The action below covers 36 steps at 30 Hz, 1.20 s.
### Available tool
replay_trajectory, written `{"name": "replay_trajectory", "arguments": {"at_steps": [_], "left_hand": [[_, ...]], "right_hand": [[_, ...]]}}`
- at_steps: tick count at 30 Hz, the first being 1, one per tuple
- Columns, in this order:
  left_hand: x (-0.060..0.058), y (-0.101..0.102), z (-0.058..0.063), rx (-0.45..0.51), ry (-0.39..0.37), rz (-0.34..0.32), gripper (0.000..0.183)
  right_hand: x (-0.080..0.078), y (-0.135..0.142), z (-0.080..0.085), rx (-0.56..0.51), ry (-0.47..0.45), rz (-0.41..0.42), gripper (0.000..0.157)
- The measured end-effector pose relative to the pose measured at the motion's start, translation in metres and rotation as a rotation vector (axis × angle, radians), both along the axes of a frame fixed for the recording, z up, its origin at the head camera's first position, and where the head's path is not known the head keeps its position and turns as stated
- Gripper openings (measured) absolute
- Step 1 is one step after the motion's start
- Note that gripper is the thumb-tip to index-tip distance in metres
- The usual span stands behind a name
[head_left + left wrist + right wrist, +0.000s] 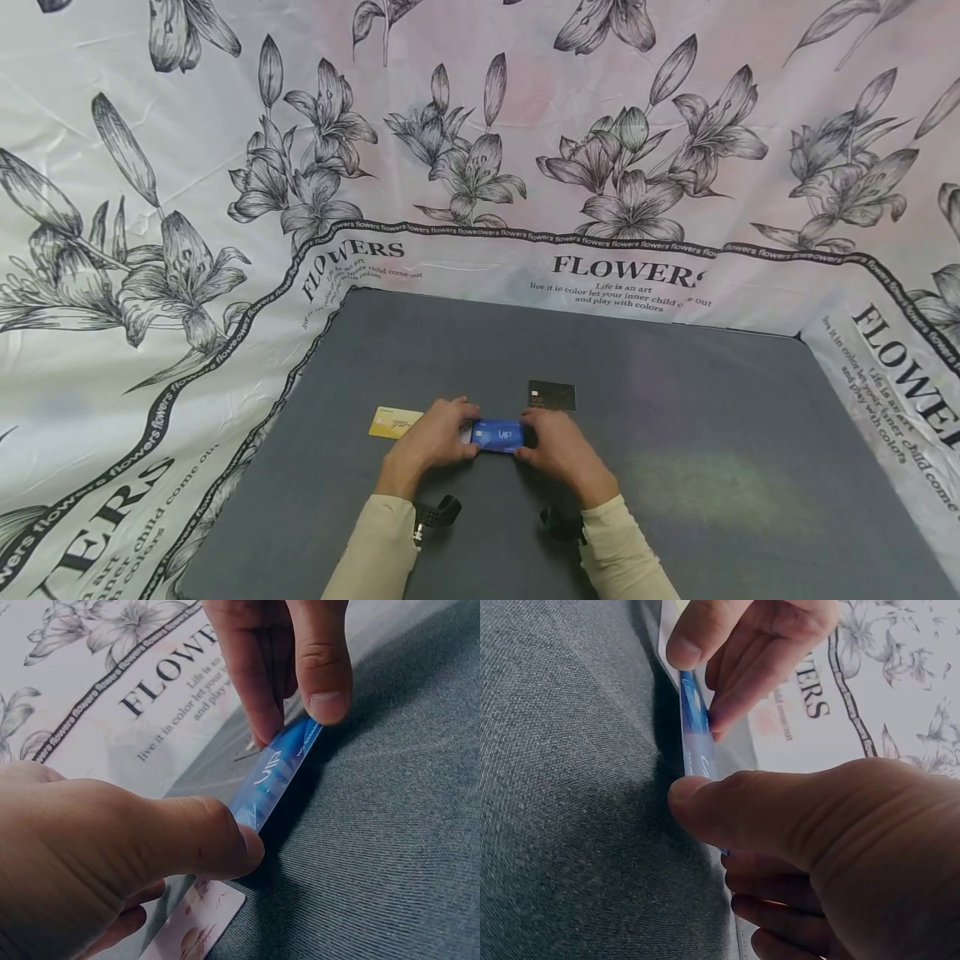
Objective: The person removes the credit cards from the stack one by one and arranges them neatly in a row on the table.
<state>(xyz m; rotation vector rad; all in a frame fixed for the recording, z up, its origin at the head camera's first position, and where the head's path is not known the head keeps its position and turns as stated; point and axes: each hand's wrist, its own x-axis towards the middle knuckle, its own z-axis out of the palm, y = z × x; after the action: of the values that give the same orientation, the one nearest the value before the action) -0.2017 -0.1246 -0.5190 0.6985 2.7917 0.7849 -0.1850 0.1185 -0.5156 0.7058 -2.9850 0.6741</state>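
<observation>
Blue card, glossy, white-lettered "VIP", left fingers and right fingers clamped on its ends

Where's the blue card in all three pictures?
Head: the blue card is below the middle, pinched between the left hand and right hand.
Left wrist: the blue card slants through the middle, up toward the top right.
Right wrist: the blue card is steep, left of the middle, mostly in the upper half.
Shared landmark: the white cloth with flowers.
</observation>
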Motion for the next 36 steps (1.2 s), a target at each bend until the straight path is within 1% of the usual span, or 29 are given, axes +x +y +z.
{"name": "replay_trajectory", "arguments": {"at_steps": [3, 8, 17, 24, 28, 32, 36], "left_hand": [[0.0, 0.0, -0.001, -0.001, -0.003, 0.002, 0.045], [0.0, 0.0, -0.004, -0.021, 0.021, -0.003, 0.045], [0.003, 0.0, -0.006, -0.031, 0.031, 0.013, 0.048], [0.001, 0.0, -0.007, -0.049, 0.041, 0.016, 0.046], [0.001, 0.0, -0.007, -0.057, 0.036, 0.012, 0.05], [0.0, -0.002, -0.005, -0.025, 0.028, 0.012, 0.059], [-0.001, -0.003, -0.004, 0.064, 0.033, 0.021, 0.066]], "right_hand": [[0.0, -0.001, -0.001, 0.0, -0.003, -0.004, 0.041], [0.001, -0.002, -0.001, 0.01, -0.002, -0.006, 0.041], [0.004, -0.004, -0.002, 0.018, 0.005, -0.012, 0.041], [0.002, -0.004, -0.003, 0.046, 0.004, -0.011, 0.042], [0.002, -0.004, -0.003, 0.049, 0.006, -0.008, 0.044], [0.0, -0.001, -0.005, 0.028, 0.01, -0.008, 0.048], [-0.001, 0.008, -0.009, -0.037, 0.026, -0.03, 0.05]]}}
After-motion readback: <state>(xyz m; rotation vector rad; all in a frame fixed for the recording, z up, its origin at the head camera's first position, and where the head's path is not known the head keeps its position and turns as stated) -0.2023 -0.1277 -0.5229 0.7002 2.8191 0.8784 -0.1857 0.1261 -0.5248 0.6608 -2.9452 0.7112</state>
